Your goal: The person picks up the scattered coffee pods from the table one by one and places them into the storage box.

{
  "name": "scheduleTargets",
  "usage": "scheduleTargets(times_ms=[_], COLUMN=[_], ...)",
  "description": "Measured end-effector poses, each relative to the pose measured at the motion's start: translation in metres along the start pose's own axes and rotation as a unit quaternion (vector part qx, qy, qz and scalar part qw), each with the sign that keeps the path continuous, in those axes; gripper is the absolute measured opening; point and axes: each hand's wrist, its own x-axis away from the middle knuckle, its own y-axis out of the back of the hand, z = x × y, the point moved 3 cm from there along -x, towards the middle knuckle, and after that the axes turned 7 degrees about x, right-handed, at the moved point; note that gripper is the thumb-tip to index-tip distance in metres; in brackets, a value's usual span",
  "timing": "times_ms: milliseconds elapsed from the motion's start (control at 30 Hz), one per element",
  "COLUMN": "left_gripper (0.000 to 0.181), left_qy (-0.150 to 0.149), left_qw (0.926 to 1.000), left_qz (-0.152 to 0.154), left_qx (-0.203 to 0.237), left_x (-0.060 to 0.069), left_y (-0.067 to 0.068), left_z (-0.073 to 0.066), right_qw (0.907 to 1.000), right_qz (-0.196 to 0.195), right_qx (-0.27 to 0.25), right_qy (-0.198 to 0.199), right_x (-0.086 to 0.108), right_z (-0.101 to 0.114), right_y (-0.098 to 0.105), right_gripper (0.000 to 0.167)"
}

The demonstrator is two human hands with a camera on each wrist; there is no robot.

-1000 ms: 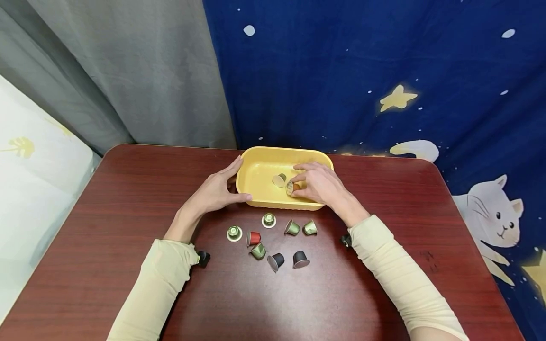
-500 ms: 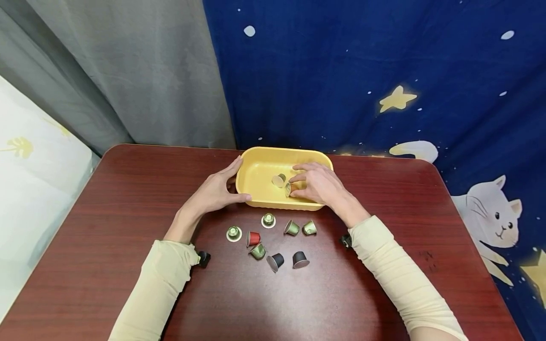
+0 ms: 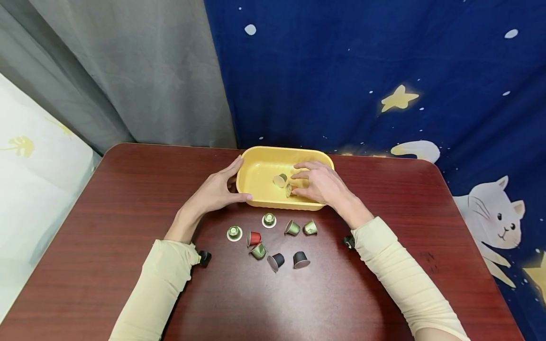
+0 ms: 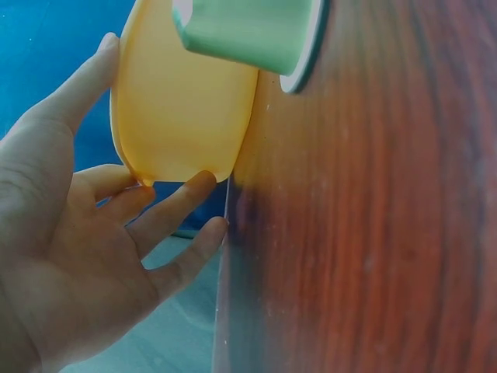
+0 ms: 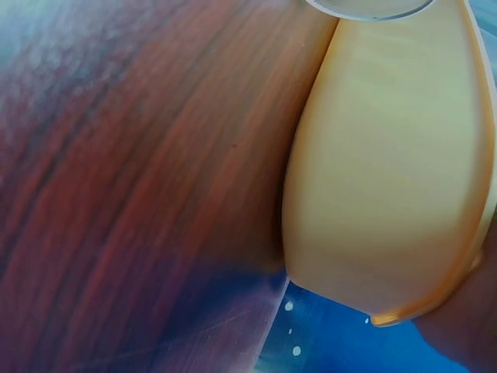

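In the head view, a yellow plastic tub (image 3: 260, 193) sits at the table's far edge. My left hand (image 3: 215, 189) rests on its left end, thumb on the near rim and fingers spread toward the far corner. Inside the tub, my right hand (image 3: 320, 182) has its thumb and fingers apart around a coffee capsule (image 3: 288, 190), partly hidden by the thumb. Another pale-lidded coffee capsule (image 3: 279, 181) lies beside it. The left wrist view shows the left fingers (image 4: 175, 214) fairly straight against the tub's end. Only a blurred edge of the right hand appears in the right wrist view.
In front of the tub, on the dark red table (image 3: 362, 293), lie several coffee capsules: green ones (image 3: 292, 228), a red one (image 3: 253, 238) and two black ones (image 3: 301, 260). A blue curtain (image 3: 341, 71) hangs close behind the table.
My right index finger has lifted slightly away from the capsule in the tub, and the capsule has shifted slightly left. The left hand and the capsules on the table stay put.
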Motion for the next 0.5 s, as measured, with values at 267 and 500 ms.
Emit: scheduleTargets(times_ms=[267,500], left_gripper=[0.109,0.109], left_qy=[-0.001,0.004], left_qw=[1.0,0.9999], left_qz=[-0.002,-0.002], left_qx=[0.009,0.011], left_x=[0.0,0.0], left_y=[-0.001,0.0], left_z=[0.0,0.001], right_qw=[0.9999,0.9998], right_qz=[-0.001,-0.018], right_qx=[-0.01,-0.012], right_qy=[-0.006,0.0], right_x=[0.004,0.011], right_z=[0.001,0.001], right_y=[0.008,0.015], right_gripper=[0.046,0.046])
